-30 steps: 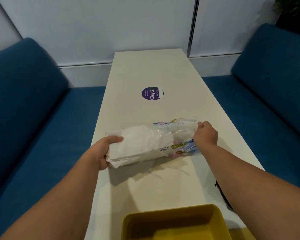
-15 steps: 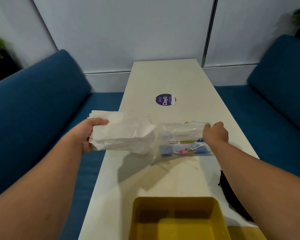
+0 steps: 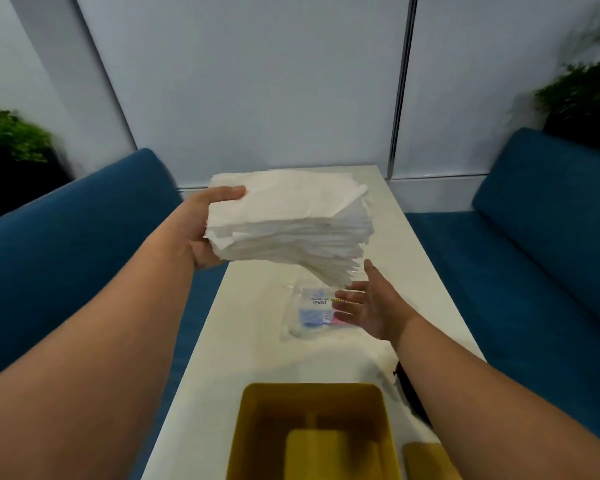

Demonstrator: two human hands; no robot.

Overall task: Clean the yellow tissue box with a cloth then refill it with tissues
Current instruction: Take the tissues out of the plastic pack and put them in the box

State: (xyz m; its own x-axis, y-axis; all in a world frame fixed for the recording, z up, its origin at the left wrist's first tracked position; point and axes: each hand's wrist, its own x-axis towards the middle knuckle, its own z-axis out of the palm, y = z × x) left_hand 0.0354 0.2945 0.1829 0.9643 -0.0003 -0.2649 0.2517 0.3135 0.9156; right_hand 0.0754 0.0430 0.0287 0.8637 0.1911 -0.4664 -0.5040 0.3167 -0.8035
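Observation:
My left hand [image 3: 201,230] grips one end of a thick white tissue stack [image 3: 291,220], holding it in the air above the table. My right hand [image 3: 371,303] is open, palm up, just under the stack's drooping right corner, touching nothing I can see. The clear plastic tissue wrapper [image 3: 309,313] lies flat on the white table [image 3: 250,341] beside that hand. The yellow tissue box [image 3: 312,431] stands open at the near edge with a raised yellow plate inside it.
A yellow piece [image 3: 426,459], maybe the box lid, lies right of the box. A dark object [image 3: 409,393] sits at the table's right edge under my forearm. Blue sofas [image 3: 534,271] flank the table, with plants [image 3: 11,143] behind them.
The tissue stack has come fully out of the wrapper and my left hand has lifted it. My right hand has let go of the wrapper, which now lies on the table.

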